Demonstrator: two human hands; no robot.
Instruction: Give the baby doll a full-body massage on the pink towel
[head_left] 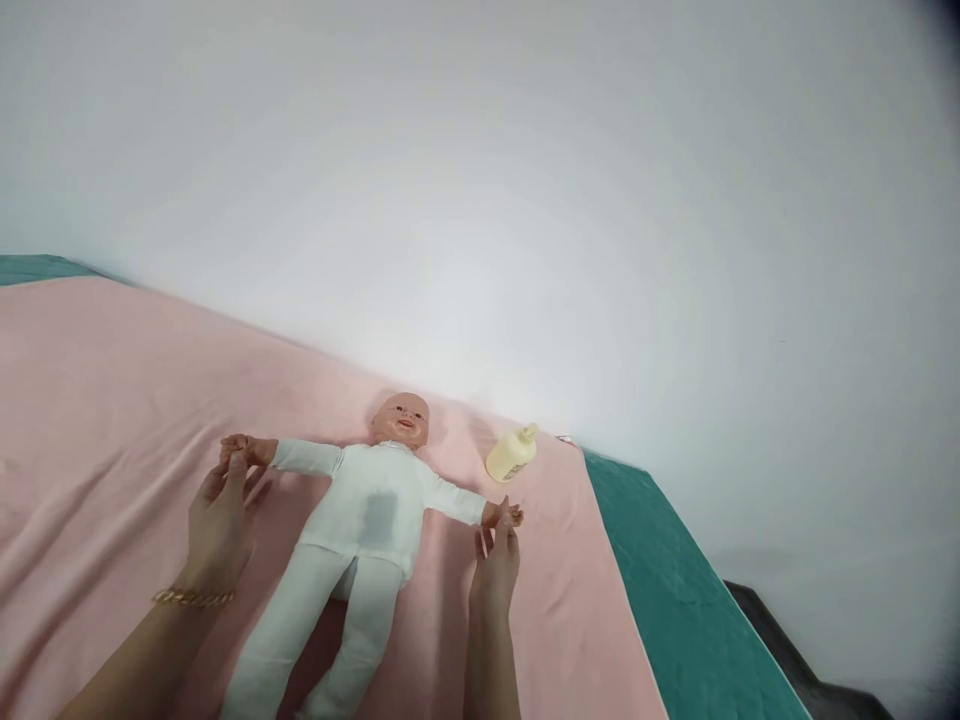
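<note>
A baby doll [360,500] in a white top and trousers lies on its back with its head toward the wall. Its arms are stretched out to both sides. My left hand [217,520], with a gold bracelet at the wrist, pinches the doll's hand at the left. On the other side my right hand [496,570] grips the doll's other hand between thumb and fingers. A grey rectangle marks the front of the top. The doll's feet are cut off by the lower edge of the view.
A pale yellow pump bottle [512,454] lies tilted beside the doll's arm, near the wall. Under everything spreads a pink sheet [112,400], wrinkled at the left. A green cover [675,570] shows past its right edge. The white wall [480,200] rises behind.
</note>
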